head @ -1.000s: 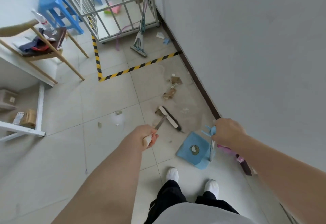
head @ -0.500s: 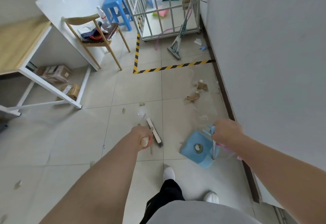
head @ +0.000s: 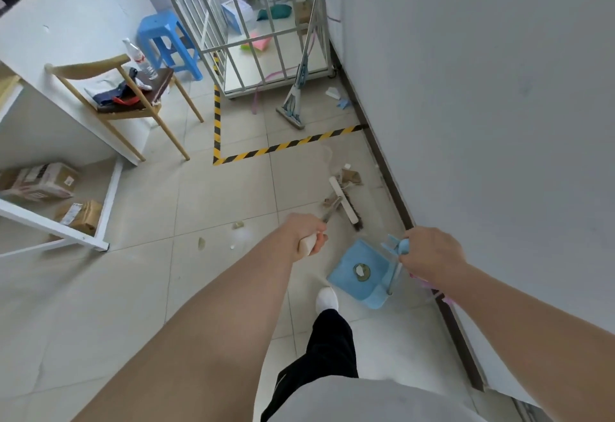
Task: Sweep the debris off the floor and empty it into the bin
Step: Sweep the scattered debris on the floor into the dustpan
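Broom (head: 344,202) clasped in L grip (head: 307,235), dustpan (head: 349,257) handle in R grip (head: 429,252) (box (head: 40,180) labels unreadable).

Light is bright, soft and even, strongest behind the cart (head: 253,32). In front of the cart the floor (head: 149,288) carries a pale sheen and only faint shadows. The wide lens bends straight lines more the farther they lie from the cart, and fine detail is soft throughout.
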`<state>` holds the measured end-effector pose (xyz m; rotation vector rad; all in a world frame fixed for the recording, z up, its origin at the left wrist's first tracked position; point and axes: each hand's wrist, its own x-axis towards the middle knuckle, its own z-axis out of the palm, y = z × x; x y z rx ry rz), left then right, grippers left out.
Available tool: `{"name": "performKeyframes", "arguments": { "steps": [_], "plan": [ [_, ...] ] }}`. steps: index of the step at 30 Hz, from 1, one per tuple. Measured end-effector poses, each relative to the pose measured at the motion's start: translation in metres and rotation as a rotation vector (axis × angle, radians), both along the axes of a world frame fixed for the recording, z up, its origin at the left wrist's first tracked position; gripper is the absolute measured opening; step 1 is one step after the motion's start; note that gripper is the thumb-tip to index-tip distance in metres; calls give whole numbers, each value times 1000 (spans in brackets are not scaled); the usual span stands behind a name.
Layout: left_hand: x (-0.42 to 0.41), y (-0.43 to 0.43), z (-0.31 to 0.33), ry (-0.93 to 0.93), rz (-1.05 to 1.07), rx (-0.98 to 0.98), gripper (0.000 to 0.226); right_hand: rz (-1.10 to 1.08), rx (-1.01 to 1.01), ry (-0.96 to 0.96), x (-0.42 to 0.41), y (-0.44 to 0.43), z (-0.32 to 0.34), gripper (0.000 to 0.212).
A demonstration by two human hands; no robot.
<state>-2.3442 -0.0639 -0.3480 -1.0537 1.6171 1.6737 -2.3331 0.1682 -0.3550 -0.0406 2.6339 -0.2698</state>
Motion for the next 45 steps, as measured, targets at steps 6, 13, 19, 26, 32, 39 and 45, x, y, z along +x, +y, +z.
{"name": "performKeyframes", "arguments": {
  "steps": [6,13,19,26,32,39,45],
  "plan": [
    [-120,3,-32,-51,-180,6,12,-146,-25,-39,-64,-22,-5,13],
    [-236,-17,-52,-59,-253,29,26,-256,-57,-118,-124,-52,-5,15],
    [-272,-46,-60,-90,-163,95,5,-310,-56,-141,-144,-61,-11,15],
    [-256,-89,-60,-145,-41,105,16,-280,-34,-129,-165,-67,-11,11],
    [-192,-102,-52,-206,74,78,11,-167,1,-108,-174,-78,-9,11],
    [-84,-105,-33,-232,218,-26,17,96,-7,-78,-156,-89,-1,13],
    [-4,-114,-26,-283,344,-91,16,296,10,-72,-140,-99,14,6]
  ]
}}
